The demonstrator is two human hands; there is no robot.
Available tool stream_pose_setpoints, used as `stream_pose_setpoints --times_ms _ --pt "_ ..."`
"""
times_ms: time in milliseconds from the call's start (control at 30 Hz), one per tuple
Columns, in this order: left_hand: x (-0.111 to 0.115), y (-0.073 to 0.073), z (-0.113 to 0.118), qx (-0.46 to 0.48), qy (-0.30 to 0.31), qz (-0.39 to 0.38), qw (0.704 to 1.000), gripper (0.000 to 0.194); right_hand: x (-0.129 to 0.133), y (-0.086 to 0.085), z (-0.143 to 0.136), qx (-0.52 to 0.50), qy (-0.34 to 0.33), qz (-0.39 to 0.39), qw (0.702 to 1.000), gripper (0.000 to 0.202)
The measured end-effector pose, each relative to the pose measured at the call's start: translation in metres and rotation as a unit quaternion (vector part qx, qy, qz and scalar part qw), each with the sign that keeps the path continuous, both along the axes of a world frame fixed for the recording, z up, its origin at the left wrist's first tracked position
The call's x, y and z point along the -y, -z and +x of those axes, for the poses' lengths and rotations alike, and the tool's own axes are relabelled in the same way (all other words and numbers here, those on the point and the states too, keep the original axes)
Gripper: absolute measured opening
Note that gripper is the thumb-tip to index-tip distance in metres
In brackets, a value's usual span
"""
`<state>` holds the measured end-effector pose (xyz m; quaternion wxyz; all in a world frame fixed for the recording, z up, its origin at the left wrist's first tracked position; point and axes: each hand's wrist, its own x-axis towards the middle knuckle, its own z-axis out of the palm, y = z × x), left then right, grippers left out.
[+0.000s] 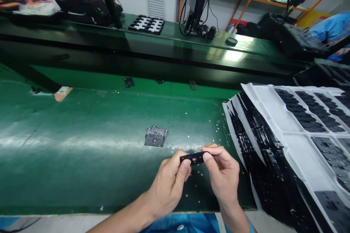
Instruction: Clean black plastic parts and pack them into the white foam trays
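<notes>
Between my two hands is a thin black plastic plate (194, 158) with small cut-outs, held tilted above the green table. My left hand (171, 182) pinches its left end between thumb and fingers. At the other end, my right hand (222, 171) grips it the same way, thumb in front. Ahead and to the left, a small stack of similar black plates (154, 137) lies on the tabletop. Tiny pale bits (188, 136) are scattered on the surface around and below my hands.
Stacked white trays (294, 136) holding rows of black parts stand on the right. Under the raised shelf (164, 56) lie a few black plates (129, 82). A black-and-white tray (147, 24) sits on the shelf. Other people (332, 31) are partly visible at the far sides.
</notes>
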<state>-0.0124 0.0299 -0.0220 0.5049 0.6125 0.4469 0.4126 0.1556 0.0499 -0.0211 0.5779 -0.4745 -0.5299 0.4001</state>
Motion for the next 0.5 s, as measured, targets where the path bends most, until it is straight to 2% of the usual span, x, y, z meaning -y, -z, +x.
stream_pose_setpoints --times_ms 167,267,367,500 --pt "0.003 0.002 -0.001 -0.005 0.023 0.003 1.0 0.028 0.001 0.008 -0.006 -0.047 0.003 0.009 0.999 0.009" --pt "0.005 0.003 -0.004 0.007 0.032 -0.034 0.999 0.029 0.006 0.017 -0.007 -0.064 0.016 0.0 0.998 0.009" --pt "0.006 0.002 -0.007 0.061 0.043 -0.079 0.994 0.035 0.012 0.024 -0.005 -0.051 0.023 -0.032 0.998 0.007" --pt "0.005 0.006 -0.007 0.106 0.006 -0.082 0.991 0.041 0.018 0.023 -0.006 -0.03 0.02 -0.042 0.998 0.005"
